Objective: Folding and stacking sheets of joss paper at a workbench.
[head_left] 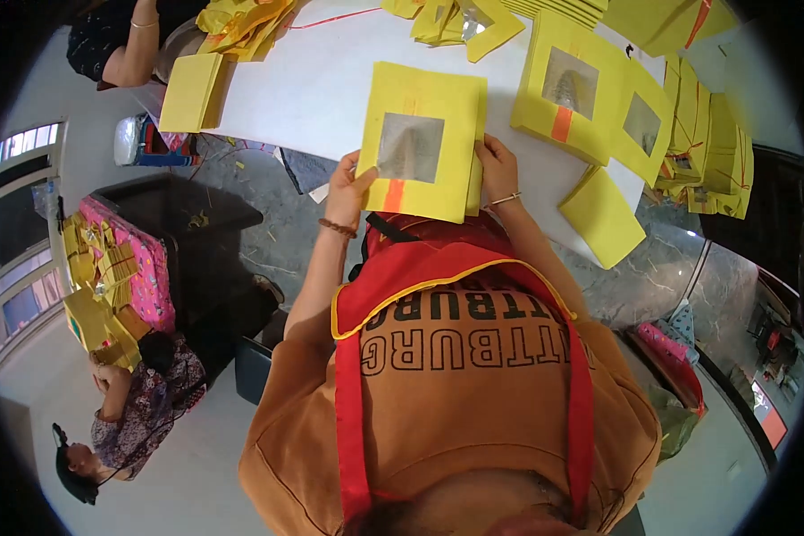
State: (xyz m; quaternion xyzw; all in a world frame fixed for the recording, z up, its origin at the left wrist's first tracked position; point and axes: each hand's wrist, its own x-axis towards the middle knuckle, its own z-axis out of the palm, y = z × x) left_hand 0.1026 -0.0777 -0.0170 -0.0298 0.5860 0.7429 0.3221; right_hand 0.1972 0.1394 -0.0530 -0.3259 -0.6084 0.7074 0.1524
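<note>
A stack of yellow paper bags (420, 147) is held upright in front of my red apron (447, 246), over the near edge of the white table (304, 98). Its front bag has a square see-through window and an orange strip below it. My left hand (350, 188) grips the lower left edge, thumb across the front and fingers behind, hidden. At the right edge my right hand (498, 170) is closed on the same stack; its fingertips are partly hidden behind it. A beaded bracelet circles the left wrist and a thin bangle the right.
Piles of windowed yellow bags (567, 80) stand on the table's right, with a loose yellow piece (603, 217) at its edge. Another yellow stack (192, 92) lies far left, near a person's arm (134, 54). At lower left another person (147, 411) handles yellow pieces beside a pink cloth (143, 259).
</note>
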